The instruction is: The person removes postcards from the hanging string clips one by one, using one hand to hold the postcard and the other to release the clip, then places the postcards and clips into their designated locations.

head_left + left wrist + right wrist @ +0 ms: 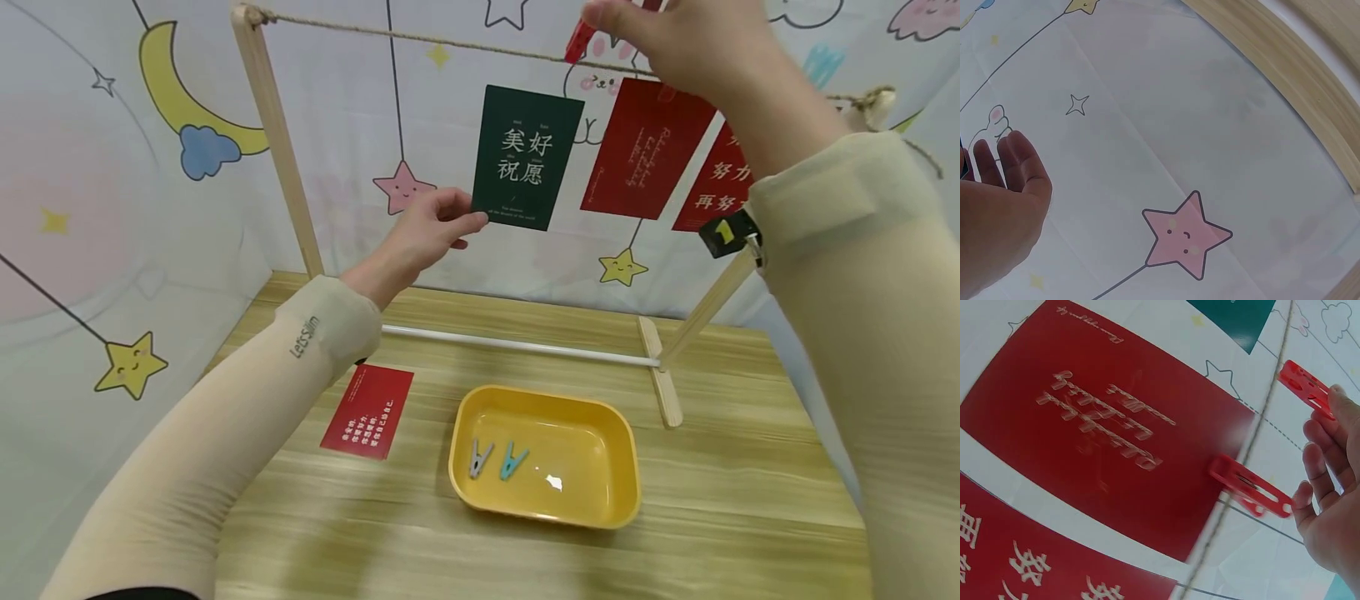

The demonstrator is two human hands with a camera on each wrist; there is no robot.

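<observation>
My left hand (427,233) pinches a dark green card (528,158) with white lettering by its lower left corner, holding it upright below the twine (450,42). In the left wrist view only part of that hand (1007,219) shows, the card mostly out of frame. My right hand (708,46) pinches a red clothespin (1307,389) between thumb and finger, its tip close to the twine. Beside it, a red card (648,150) hangs from the twine by another red clothespin (1250,484), near my little finger. Further right hangs a second red card (717,187), partly behind my forearm.
A wooden frame (279,142) carries the twine, with a white rod (517,344) low across it. On the table (360,525) stand a yellow tray (546,518) holding grey (480,458) and teal (513,461) clothespins, and a loose red card (369,412) to its left.
</observation>
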